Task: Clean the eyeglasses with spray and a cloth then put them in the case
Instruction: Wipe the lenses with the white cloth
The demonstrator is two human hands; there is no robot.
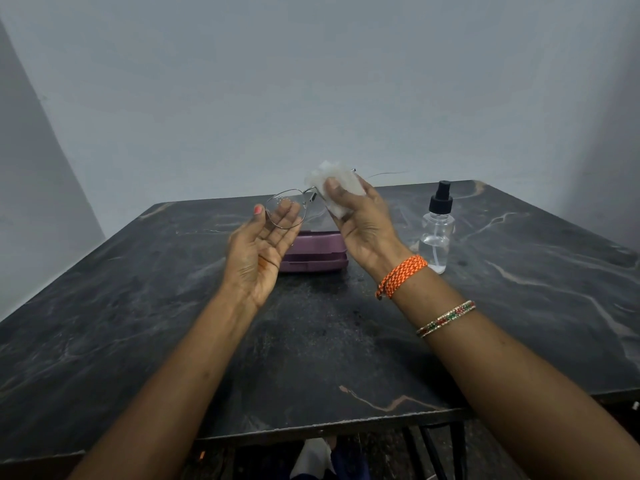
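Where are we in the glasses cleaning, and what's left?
Spraying looks done: droplets show on the lens near the left hand, and the spray bottle stands on the table. Wiping is in hand: the right hand presses the cloth over the other lens of the glasses. Left: finish wiping, then open the shut purple case and stow them.

Dim, even, cool light with no clear source falls on the grey wall [311,81]. The dark table [138,323] shows a dull sheen and faint shadows. Wide-angle bending curves the edges; the picture is slightly soft.
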